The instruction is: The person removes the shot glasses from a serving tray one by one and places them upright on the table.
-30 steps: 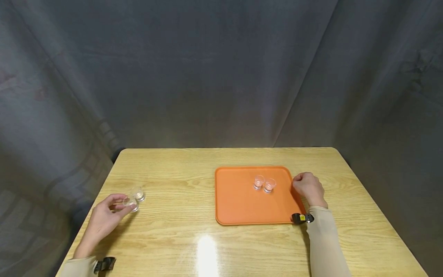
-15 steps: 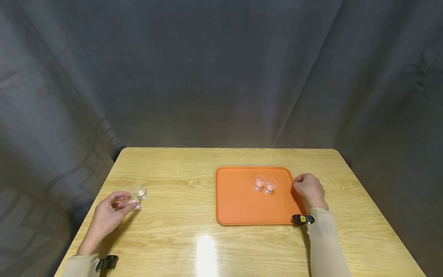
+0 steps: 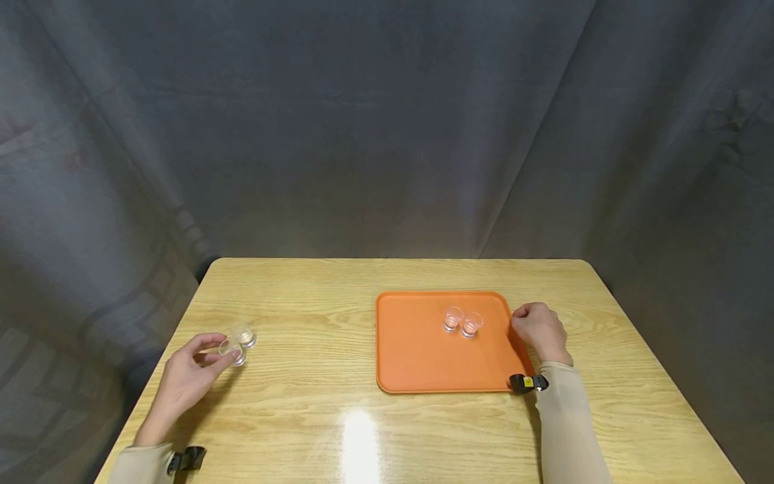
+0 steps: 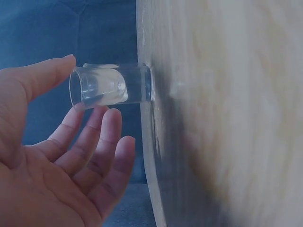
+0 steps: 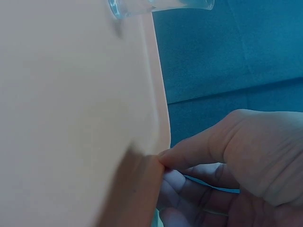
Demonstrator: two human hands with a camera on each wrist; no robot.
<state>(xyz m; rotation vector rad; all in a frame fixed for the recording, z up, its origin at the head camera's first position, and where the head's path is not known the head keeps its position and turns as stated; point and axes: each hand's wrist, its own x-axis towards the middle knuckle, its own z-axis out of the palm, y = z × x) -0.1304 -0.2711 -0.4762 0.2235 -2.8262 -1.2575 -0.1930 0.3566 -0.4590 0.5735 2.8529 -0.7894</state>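
My left hand (image 3: 184, 376) is at the table's left side, thumb and fingertips pinching a small clear shot glass (image 3: 237, 356) by its rim. In the left wrist view this shot glass (image 4: 135, 85) has its base at the tabletop. Right behind it in the head view stands a second shot glass (image 3: 246, 336). With thumb and fingers, my right hand (image 3: 540, 331) pinches the right rim of an orange tray (image 3: 417, 363); the right wrist view shows the thumb on top of the tray rim (image 5: 161, 101). Two more shot glasses (image 3: 471, 325) stand side by side on the tray.
The wooden table (image 3: 302, 376) carries the tray right of its middle. A dark grey curtain (image 3: 363, 134) hangs behind the table and along both sides. Bare tabletop lies between the left-hand glasses and the tray.
My left hand and the shot glass it pinches have shifted very slightly forward and to the right. My right hand, the tray and the glasses on it stay put.
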